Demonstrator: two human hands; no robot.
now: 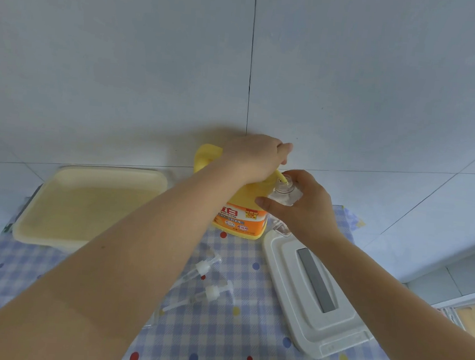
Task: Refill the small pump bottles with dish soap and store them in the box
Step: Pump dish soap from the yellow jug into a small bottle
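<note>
Nearby, left hand (254,155) presses the jug's pump (280,176), right hand (305,205) grips clear bottle (283,191); loose pump heads (207,267), box (88,206) and lid (316,297) crowd the checked cloth (232,339).
</note>
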